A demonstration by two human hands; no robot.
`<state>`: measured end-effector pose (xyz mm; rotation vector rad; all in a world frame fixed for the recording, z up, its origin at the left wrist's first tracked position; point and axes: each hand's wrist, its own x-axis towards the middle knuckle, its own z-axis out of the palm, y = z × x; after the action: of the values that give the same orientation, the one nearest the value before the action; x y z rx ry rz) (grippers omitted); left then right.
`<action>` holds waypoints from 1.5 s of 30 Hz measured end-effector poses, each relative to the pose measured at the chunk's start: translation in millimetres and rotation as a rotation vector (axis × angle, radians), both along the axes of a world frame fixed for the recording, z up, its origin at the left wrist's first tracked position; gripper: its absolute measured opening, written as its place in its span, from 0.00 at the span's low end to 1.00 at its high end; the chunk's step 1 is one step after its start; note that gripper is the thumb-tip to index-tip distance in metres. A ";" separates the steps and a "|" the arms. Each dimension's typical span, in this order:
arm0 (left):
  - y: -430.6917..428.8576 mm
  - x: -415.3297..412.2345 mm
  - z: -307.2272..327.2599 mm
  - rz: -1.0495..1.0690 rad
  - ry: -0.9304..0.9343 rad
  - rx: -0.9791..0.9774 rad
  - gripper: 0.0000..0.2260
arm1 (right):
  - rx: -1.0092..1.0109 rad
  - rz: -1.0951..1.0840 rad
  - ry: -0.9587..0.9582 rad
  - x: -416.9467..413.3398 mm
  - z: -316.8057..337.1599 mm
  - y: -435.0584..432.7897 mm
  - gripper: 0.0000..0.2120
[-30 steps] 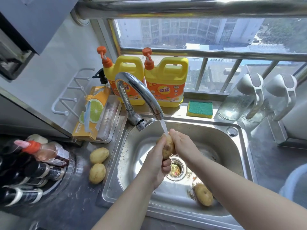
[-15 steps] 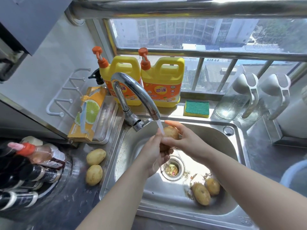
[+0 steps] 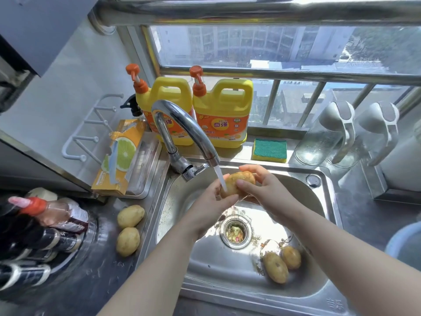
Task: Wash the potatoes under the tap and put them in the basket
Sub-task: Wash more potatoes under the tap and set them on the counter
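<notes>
Under tap [image 3: 182, 124], above sink [image 3: 319, 290] basin: held potato [image 3: 238, 182] lies roughly sideways in both hands, water stream [image 3: 221, 179] hitting its left end.

L hand [image 3: 211, 206] comes in from below-left. Fingers are curled round the near-left end, thumb up by the stream. R hand [image 3: 266, 188] wraps the right end, w/ thumb across the front face and fingers curved over the far side. Both are gripping that one potato, nothing else in either.

Sink floor, front-right: big sink potato [image 3: 275, 266] and small sink potato [image 3: 291, 257] lie touching, w/ dirt specks and debris around them. Drain strainer [image 3: 235, 233] sits between them and my hands, w/ scraps inside.

Counter left of sink: rear counter potato [image 3: 130, 216] and front counter potato [image 3: 128, 241], one just behind the other, approx touching.

Basket: can't confirm. Pale blue rim [image 3: 405, 242] at right edge is cut off by the frame, can't tell what it is.

Ledge behind the sink: left detergent jug [image 3: 170, 110] and right detergent jug [image 3: 224, 112], both yellow w/ orange pumps, stand side by side. Green/yellow sponge [image 3: 270, 150] lies just right of them. Near glass jug [image 3: 323, 135] and far glass jug [image 3: 373, 133] stand further right.

Lime-print box [image 3: 120, 156] lies left of the tap. Sauce bottles [image 3: 45, 213] are clustered far left.
</notes>
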<state>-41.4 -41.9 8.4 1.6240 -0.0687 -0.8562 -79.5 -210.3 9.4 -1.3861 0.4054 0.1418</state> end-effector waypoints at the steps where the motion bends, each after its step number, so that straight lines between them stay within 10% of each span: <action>1: -2.5 -1.8 0.2 0.021 0.013 -0.020 0.17 | 0.016 -0.024 0.025 -1.4 -2.1 1.5 0.17; 10: -40.0 -4.3 -7.4 0.566 0.244 -0.230 0.10 | 0.268 0.012 0.117 -19.6 -0.2 19.8 0.13; 16: -45.8 4.5 -12.1 0.649 0.574 -0.245 0.10 | -0.560 0.303 0.034 -23.2 -5.7 11.4 0.25; 27: -32.8 -24.4 -11.5 0.441 0.161 -0.399 0.22 | -0.046 0.036 0.102 -9.1 -0.5 31.5 0.19; 37: -28.6 -3.9 -17.6 0.689 0.167 -0.249 0.17 | -0.225 0.250 -0.058 -19.2 3.1 40.8 0.16; 45: -20.7 -11.2 -16.6 0.494 0.121 -0.326 0.15 | -0.109 0.090 -0.002 -7.3 10.8 49.9 0.11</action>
<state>-52.6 -62.6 -8.2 1.2051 0.2574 -0.5244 -86.8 -160.4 20.1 -1.5124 0.3537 0.1944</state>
